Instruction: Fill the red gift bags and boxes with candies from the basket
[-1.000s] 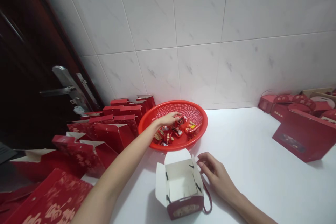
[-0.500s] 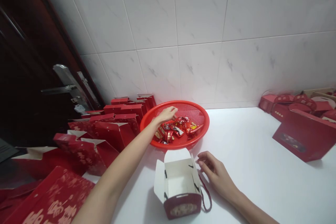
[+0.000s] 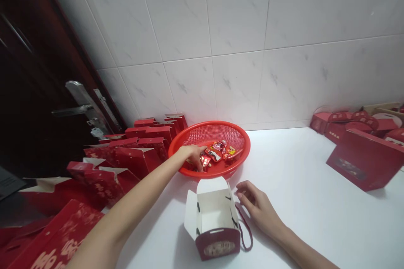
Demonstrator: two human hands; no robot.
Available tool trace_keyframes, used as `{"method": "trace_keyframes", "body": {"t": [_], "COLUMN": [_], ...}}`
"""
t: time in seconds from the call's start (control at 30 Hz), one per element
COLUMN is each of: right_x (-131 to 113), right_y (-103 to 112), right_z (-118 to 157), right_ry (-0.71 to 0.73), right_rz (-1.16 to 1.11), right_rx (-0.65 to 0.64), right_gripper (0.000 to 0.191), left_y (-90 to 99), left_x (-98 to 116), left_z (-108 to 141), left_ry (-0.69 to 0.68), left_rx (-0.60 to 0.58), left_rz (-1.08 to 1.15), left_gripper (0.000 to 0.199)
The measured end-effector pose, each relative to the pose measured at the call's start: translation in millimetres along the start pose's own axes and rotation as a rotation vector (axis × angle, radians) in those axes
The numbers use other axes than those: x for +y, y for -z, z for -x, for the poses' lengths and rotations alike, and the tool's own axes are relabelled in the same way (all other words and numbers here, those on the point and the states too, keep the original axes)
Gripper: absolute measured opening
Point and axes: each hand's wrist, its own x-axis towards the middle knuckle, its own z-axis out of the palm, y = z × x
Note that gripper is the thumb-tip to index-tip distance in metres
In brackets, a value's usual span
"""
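My left hand (image 3: 192, 154) reaches down into a red plastic basket (image 3: 242, 156), its thumb and fingers apart over the candies at the left side. Several wrapped candies (image 3: 216, 154), mostly red, lie in the basket, some of them hidden by the hand. In front of the basket stands a small dark red gift box (image 3: 217, 243) with its white flaps up and a bare white inside. My right hand (image 3: 254, 201) rests on the table beside the box, fingers loosely curled and apart, holding nothing. A dark red cord handle (image 3: 248, 235) hangs from the box's right side.
Several red paper boxes (image 3: 139, 159) stand in rows on the left. More red boxes (image 3: 369, 157) are grouped at the right of the white table (image 3: 284, 164). A tiled wall (image 3: 236, 88) closes off the back, and a dark door (image 3: 38, 71) is at far left.
My left hand has moved from the far part of the basket toward its near left side, lower among the candies, with its fingers spreading. The right hand has stayed in place.
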Motion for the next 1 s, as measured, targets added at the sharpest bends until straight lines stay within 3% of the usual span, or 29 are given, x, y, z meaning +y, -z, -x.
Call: {"method": "trace_keyframes", "body": {"t": [0.1,0.27,0.37,0.53,0.73,0.9,1.0], "right_x": [0.7,0.5,0.6,2.1,6.2,7.2,6.1], "right_y": [-0.3,-0.5,-0.1,0.2,-0.9,-0.9,-0.5], "right_z": [0.1,0.6,0.7,0.3,-0.9,-0.7,-1.0], "right_ry": [0.005,0.005,0.006,0.013,-0.002,0.002,0.0], "right_rz": [0.002,0.007,0.005,0.012,0.021,0.041,0.035], "right_rx": [0.003,-0.005,-0.014,-0.011,-0.025,-0.026,-0.027], "right_gripper": [0.027,0.025,0.024,0.023,0.024,0.025,0.025], "left_y": [0.3,4.4,5.6,6.5,2.6,-0.9,-1.3], "left_x": [11.0,18.2,18.2,17.2,7.5,1.8,2.5], "left_z": [0.3,-2.1,-4.2,-6.6,-14.2,-16.2,-15.2], "left_ry": [0.081,0.012,-0.029,-0.012,0.04,0.092,0.094], "left_rx": [-0.043,0.096,0.177,0.263,0.19,0.054,0.059], "left_rz": [-0.176,-0.145,-0.091,-0.043,-0.062,-0.091,-0.087], "left_gripper": [0.108,0.059,0.043,0.049,0.045,0.042,0.049]}}
